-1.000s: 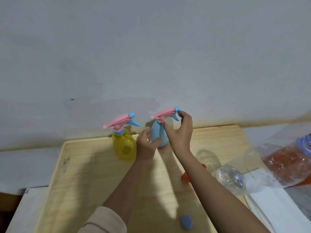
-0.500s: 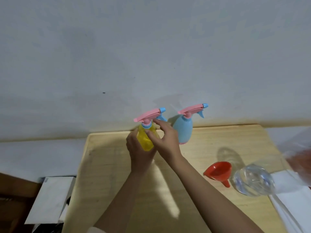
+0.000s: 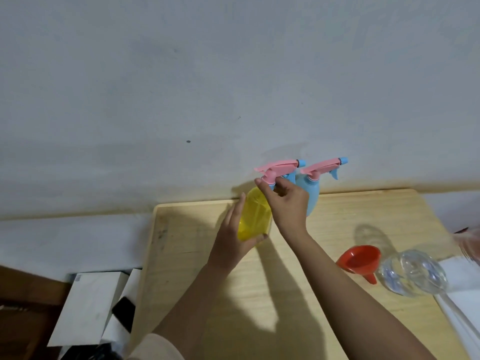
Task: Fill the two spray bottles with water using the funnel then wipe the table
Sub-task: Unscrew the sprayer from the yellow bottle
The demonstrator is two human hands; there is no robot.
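A translucent yellow spray bottle (image 3: 253,219) stands close to upright near the far edge of the tabletop (image 3: 285,307), a little left of that edge's middle, its long axis running from a rounded plastic belly up to a pink trigger head (image 3: 278,167) with a blue nozzle. Whether its base rests on the wood or is just lifted cannot be told. The person's left hand (image 3: 233,240) cradles the lower body from the left, fingers (image 3: 235,209) laid up the side and the thumb curled round the front. The right hand (image 3: 288,203) comes in from the right and above, its fingertips (image 3: 262,187) pinching the neck collar directly under the trigger head. That is the relation on which the next move likely turns: the cap sits right at the right hand's grip while the left hand braces the body below, an arrangement suited to unscrewing the head about the bottle's upright axis.

Just behind and to the right, an opaque pale blue spray bottle (image 3: 310,193) with a matching pink head stands against the grey wall (image 3: 181,87). Toward the right edge, well apart from both hands, a glossy red funnel (image 3: 359,258) lies tipped on its side, spout pointing toward the near edge, beside a clear plastic bottle (image 3: 413,274) lying on its side. White boxes (image 3: 85,307) sit below the left edge.
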